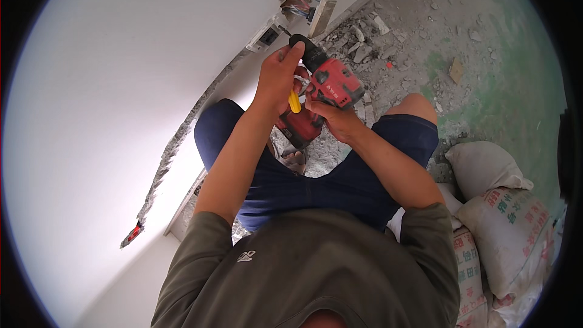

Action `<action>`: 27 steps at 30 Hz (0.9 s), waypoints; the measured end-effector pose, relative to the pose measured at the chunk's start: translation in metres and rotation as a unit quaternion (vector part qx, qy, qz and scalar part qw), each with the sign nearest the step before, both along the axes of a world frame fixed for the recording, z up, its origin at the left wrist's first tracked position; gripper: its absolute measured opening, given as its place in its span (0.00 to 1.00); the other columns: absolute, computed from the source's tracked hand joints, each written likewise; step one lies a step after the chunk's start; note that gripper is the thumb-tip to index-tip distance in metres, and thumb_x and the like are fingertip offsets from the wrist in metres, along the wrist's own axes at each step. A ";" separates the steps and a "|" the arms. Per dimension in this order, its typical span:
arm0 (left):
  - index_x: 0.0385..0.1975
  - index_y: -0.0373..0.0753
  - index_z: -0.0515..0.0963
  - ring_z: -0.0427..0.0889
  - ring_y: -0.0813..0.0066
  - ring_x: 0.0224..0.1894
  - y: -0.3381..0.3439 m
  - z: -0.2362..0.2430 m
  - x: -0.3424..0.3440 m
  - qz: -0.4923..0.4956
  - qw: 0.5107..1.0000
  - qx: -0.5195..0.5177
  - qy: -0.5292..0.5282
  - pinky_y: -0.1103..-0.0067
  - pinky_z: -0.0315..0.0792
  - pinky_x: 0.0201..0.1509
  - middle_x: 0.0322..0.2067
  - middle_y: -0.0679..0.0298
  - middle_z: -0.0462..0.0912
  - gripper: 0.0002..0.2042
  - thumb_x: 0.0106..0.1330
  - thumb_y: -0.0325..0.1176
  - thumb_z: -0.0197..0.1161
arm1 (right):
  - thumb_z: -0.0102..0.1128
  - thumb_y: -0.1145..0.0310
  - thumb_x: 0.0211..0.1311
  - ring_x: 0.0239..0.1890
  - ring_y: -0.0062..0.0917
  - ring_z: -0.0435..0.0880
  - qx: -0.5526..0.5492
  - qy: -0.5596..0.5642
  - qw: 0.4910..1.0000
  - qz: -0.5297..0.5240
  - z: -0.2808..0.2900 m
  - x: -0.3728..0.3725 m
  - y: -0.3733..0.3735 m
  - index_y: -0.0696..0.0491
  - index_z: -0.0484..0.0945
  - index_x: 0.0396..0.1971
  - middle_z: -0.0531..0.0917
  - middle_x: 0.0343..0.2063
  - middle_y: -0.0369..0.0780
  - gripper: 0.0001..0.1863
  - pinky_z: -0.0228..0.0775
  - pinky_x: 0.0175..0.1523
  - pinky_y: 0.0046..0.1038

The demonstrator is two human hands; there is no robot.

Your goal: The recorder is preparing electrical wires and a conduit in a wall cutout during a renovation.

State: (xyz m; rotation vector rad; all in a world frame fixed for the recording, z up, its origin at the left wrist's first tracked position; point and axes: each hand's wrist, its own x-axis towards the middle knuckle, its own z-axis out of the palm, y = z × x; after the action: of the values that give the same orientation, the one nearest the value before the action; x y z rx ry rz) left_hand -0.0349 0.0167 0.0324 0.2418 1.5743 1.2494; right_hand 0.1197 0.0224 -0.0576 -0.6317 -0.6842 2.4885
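Observation:
A red and black cordless drill (337, 84) is held in front of my knees, its bit (284, 30) pointing at the wall box. My right hand (337, 120) is closed around the drill's grip, above the red battery (297, 126). My left hand (280, 79) is closed at the front of the drill, its thumb against the black chuck (313, 56). A yellow handle (294, 101) sticks out below the left fingers; the rest of that tool is hidden. Close to the bit is a dark electrical box (267, 37) set in the white wall.
Loose wires (297, 7) and a wooden piece (322, 18) are at the wall cut-out. A rough groove (182, 127) runs along the wall (121, 85). Rubble (364, 42) covers part of the floor. Filled sacks (507, 222) are piled at my right.

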 end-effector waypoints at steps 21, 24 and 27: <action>0.38 0.39 0.76 0.74 0.83 0.22 -0.003 -0.004 0.000 0.011 1.000 -0.001 0.003 0.85 0.64 0.17 0.25 0.70 0.75 0.14 0.64 0.43 0.66 | 0.66 0.77 0.56 0.47 0.19 0.78 -0.011 -0.025 0.999 0.026 -0.018 -0.007 -0.012 0.50 0.75 0.49 0.80 0.41 0.32 0.20 0.68 0.54 0.25; 0.39 0.35 0.74 0.66 0.81 0.12 -0.002 -0.004 0.002 0.025 0.999 0.021 -0.003 0.83 0.62 0.14 0.19 0.65 0.73 0.15 0.64 0.41 0.65 | 0.66 0.77 0.57 0.49 0.20 0.78 0.005 -0.037 0.999 0.016 -0.020 -0.008 -0.014 0.50 0.74 0.51 0.80 0.43 0.33 0.21 0.68 0.57 0.26; 0.40 0.34 0.74 0.66 0.80 0.10 -0.003 -0.003 0.002 0.030 0.999 0.016 -0.010 0.82 0.62 0.12 0.19 0.64 0.72 0.16 0.64 0.41 0.65 | 0.65 0.78 0.57 0.50 0.21 0.78 0.005 -0.037 0.999 0.019 -0.021 -0.008 -0.012 0.51 0.74 0.51 0.80 0.43 0.33 0.21 0.67 0.59 0.26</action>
State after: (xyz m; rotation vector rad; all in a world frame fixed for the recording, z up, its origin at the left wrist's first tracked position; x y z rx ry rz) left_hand -0.0325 0.0134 0.0293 0.2035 1.5552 1.3210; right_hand 0.1116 0.0106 -0.0791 -0.7173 -0.7423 2.5049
